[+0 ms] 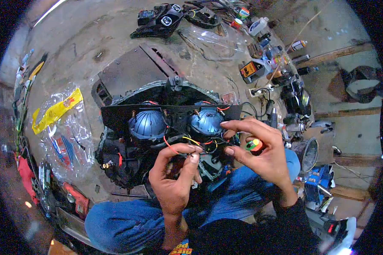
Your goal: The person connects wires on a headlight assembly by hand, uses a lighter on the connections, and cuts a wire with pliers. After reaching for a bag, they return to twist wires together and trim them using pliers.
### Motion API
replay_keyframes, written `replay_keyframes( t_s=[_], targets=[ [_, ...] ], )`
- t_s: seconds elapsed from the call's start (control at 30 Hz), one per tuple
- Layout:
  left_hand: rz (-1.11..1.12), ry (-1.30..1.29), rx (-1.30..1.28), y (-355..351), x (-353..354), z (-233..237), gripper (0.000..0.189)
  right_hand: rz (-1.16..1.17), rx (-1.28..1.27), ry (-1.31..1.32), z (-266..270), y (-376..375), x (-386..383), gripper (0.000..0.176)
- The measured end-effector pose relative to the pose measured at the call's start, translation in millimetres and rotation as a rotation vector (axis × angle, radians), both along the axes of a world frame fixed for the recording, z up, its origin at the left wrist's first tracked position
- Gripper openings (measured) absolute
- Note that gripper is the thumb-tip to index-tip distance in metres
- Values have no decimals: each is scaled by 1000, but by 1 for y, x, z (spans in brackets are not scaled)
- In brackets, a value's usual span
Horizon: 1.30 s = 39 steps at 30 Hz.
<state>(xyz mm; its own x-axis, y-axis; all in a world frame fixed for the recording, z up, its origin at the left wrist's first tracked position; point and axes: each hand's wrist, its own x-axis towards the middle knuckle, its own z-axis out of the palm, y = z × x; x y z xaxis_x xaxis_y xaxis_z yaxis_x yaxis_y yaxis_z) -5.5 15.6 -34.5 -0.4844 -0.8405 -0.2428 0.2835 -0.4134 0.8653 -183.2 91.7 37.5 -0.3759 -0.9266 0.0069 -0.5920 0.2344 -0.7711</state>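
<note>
In front of me lies a black headlight housing [115, 168] with two ribbed, blue-grey domed lamp units, one on the left [147, 125] and one on the right [206, 120]. Red, yellow and black wires [191, 140] run out below them. My left hand [174, 176] pinches thumb and forefinger together on a thin wire just under the lamps; its tip is too small to make out. Beside the right lamp is my right hand [261, 148], thumb and forefinger apart and curved around dark wiring. A yellow and green round item [254, 145] shows by its palm, partly hidden.
At left lies a clear plastic bag [68, 148] with a yellow strip [57, 111]. Another black lamp assembly [159, 21] sits at the far side. Bottles, a boxed item [251, 70] and tools crowd the right. A metal cylinder [306, 154] stands beside my knee.
</note>
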Motion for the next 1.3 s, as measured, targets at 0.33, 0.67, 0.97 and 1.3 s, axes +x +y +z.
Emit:
replay_keyframes(
  t_s=[0.33, 0.67, 0.97, 1.3],
  targets=[
    [-5, 63, 27, -3, 2, -2, 14, -267, -76, -272, -19, 9, 3, 28],
    [45, 6, -19, 1, -1, 0, 15, -370, -58, -278, -24, 15, -15, 17],
    [84, -10, -33, 6, -3, -3, 15, -147, -21, -142, -20, 26, -17, 16],
    [110, 21, -80, 9, -6, -7, 15, -61, -67, -80, -27, 29, -1, 16]
  ],
)
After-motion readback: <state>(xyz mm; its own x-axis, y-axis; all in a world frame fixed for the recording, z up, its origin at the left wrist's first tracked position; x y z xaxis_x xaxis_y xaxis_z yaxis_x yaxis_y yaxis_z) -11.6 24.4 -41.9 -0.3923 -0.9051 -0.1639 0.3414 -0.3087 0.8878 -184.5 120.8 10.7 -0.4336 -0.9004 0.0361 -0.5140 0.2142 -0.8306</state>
